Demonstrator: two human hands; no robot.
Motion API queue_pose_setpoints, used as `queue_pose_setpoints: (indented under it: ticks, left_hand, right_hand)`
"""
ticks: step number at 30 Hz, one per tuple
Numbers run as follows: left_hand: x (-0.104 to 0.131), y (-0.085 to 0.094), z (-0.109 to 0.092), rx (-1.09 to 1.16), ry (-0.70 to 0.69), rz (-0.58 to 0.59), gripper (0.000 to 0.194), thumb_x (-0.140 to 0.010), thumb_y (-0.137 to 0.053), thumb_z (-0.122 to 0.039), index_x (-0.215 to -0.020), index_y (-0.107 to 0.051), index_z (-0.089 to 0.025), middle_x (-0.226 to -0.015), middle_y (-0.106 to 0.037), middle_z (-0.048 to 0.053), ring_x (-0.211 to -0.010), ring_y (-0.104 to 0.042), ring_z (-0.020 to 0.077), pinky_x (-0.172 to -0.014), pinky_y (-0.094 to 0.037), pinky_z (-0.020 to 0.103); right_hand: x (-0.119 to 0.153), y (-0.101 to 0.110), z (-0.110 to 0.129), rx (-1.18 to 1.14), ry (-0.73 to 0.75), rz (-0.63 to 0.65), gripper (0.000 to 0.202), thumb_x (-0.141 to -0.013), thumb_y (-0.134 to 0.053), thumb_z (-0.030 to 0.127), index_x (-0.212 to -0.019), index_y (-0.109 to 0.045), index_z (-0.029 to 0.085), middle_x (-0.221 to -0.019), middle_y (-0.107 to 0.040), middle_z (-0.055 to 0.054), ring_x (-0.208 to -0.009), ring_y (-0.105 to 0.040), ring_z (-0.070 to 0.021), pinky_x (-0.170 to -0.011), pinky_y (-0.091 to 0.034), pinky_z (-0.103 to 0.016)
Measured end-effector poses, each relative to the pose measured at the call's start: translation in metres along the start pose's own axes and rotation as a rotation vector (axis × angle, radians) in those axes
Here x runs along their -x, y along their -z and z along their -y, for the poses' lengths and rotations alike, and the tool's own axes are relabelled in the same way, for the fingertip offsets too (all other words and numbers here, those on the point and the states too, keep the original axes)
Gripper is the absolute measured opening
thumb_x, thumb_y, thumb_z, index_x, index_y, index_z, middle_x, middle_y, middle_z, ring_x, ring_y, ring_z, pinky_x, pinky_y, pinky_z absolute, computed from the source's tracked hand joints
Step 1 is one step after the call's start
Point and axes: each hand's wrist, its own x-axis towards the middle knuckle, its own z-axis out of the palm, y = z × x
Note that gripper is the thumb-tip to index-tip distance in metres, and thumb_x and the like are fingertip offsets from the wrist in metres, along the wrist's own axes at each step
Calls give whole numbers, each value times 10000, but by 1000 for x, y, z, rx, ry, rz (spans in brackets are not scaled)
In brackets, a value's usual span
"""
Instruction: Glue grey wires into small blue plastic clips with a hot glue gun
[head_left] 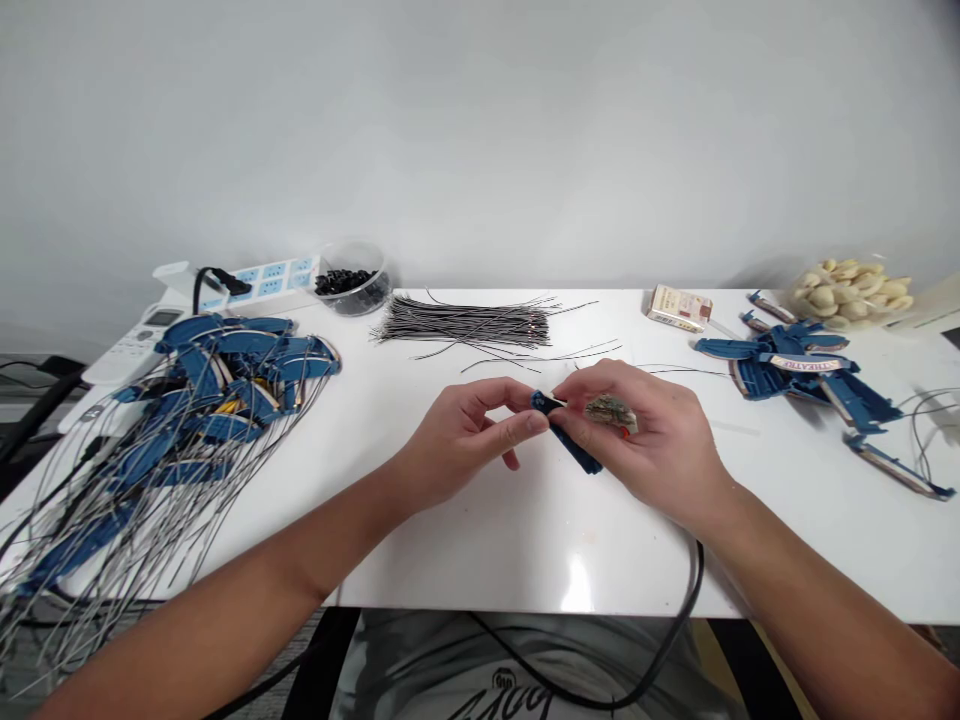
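Over the middle of the white table (480, 550), both hands meet at a small dark blue plastic part (577, 452), long and narrow and tilted down to the right. My left hand (457, 435) pinches its upper end between thumb and forefinger. Closed round the same part from the other side is my right hand (652, 430), its thumb lying along it. A mottled greyish thing (611, 411) with a bit of orange shows by the right palm; I cannot make out what it is. Several thin dark wires (465, 322) lie in a bundle beyond the hands.
At left, blue plastic parts with wires (217, 390) lie heaped beside a white remote control (139, 340) and power strip (262, 285). A clear tub (375, 265) holds black pieces. To the right are more blue parts (795, 365), a small box (679, 308) and a bag of pale pieces (851, 290). A black cable (679, 625) hangs in front.
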Motion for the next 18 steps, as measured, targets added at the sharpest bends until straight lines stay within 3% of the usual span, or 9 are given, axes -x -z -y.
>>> queue_pose_setpoints:
  ticks: [8,18]
  left_hand:
    - [1,-1,-1,-23,10,-14,249,-953,-760,-393,-1056,-765,-167,-961,-696,45,-803,-620,134,-630,-634,229]
    - [3,0,-3,-103,21,-9,213,-913,-801,-359,-1048,-783,-194,-944,-711,16,-691,-611,97,-644,-636,216]
  right_hand:
    - [-1,0,-1,-26,44,31,114,-1013,-691,192,-1112,-734,230,-934,-725,7,-871,-646,-118,-811,-505,-281]
    - [1,-2,2,-260,-204,158,41,-1060,-625,267,-1044,-662,256,-944,-638,17,-816,-614,-96,-683,-495,-226]
